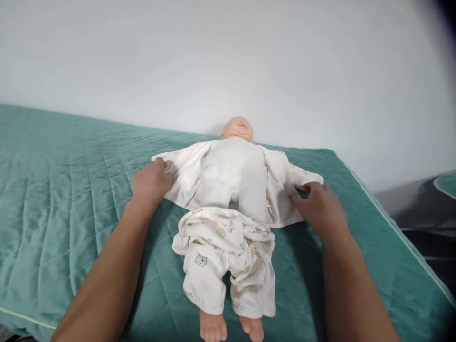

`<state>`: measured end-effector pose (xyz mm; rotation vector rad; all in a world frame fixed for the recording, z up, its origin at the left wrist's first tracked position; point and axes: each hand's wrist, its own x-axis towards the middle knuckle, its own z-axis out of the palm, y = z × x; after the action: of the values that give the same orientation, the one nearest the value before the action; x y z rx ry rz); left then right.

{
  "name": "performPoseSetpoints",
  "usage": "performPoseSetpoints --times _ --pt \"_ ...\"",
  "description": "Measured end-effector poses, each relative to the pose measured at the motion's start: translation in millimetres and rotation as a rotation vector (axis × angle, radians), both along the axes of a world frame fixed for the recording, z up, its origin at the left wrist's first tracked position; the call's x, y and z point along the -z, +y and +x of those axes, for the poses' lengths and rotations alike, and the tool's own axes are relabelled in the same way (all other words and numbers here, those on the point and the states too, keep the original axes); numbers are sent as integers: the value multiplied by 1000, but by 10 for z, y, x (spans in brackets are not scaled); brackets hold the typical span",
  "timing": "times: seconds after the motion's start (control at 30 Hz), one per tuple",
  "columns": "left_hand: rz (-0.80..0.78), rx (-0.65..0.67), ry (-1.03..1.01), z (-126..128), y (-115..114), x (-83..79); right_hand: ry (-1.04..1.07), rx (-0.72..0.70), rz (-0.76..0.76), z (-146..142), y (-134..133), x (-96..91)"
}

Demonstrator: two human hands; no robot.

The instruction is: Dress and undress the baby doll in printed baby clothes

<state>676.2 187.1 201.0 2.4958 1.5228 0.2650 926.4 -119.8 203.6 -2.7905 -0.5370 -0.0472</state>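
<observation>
A baby doll lies on its back on a teal quilted bed, head toward the wall, bare feet toward me. It wears white printed trousers. A white baby top lies spread wide under its white cloth body. My left hand is closed on the left flap of the top near its sleeve. My right hand grips the right flap at its lower edge, fingers curled on the cloth.
A pale wall rises right behind the doll's head. The bed's right edge drops to a dark floor, with a teal rounded object at the far right.
</observation>
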Motion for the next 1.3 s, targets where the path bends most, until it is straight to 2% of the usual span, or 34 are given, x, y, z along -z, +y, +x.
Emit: performPoseSetpoints --times 0.1,0.17,0.23,0.3,0.33,0.43,0.5,0.6,0.8,0.97,1.13,1.3 --pt "139 46 -140 77 -179 -50 -170 -151 251 -229 141 -27" --pt "109 118 -357 127 -302 -91 -105 -293 491 -408 246 -59" --pt "-59 243 -621 154 -417 -131 24 -445 641 -569 318 -96" --pt "-301 396 -817 149 -515 -175 74 -594 696 -698 352 -132" --pt "-423 471 -851 136 -555 -202 60 -677 701 -749 360 -148" --pt "-700 684 -682 80 -628 -297 -22 -924 697 -863 380 -190" --pt "-786 809 -485 49 -641 -365 -22 -1069 645 -910 396 -218" --pt "-848 933 -273 28 -626 -446 43 -1191 559 -940 408 -268" --pt "-956 1033 -66 15 -623 -494 281 -1323 464 -955 386 -376" --pt "-1149 1076 27 -9 -622 -462 417 -1400 445 -995 398 -398" --pt "-1162 1166 29 -12 -610 -450 520 -1272 524 -1002 399 -375" --pt "-1258 1115 31 -10 -654 -505 588 -1025 660 -1031 377 -308"
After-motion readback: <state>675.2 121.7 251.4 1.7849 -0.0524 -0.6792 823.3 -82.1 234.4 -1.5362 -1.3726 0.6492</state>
